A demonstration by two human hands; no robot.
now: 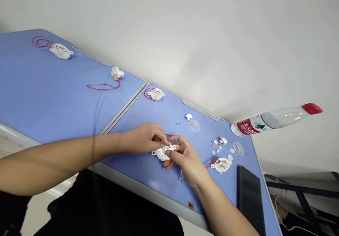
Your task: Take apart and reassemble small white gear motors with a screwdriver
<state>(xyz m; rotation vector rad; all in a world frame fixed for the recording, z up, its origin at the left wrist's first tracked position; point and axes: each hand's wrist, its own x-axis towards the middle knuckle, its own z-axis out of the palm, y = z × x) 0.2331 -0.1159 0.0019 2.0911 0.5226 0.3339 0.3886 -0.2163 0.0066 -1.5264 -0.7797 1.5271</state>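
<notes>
A round white plastic housing (160,154) with small ear tabs is held over the near part of the blue table. My right hand (186,160) grips it, thumb on its face and fingers behind. My left hand (148,137) comes in from the left, its thumb and forefinger pinched together at the housing's upper edge. Whatever lies between those fingertips is hidden. Red wire (168,134) shows just behind the hands. Below my right hand lies a small clear piece (181,176).
More white housings with red wires lie at the far left (61,51), left of the seam (116,73), behind my hands (156,94) and right (221,165). Small white discs (214,152), clear covers (194,125), a tilted-looking water bottle (254,125) and a black phone (250,197) occupy the right side.
</notes>
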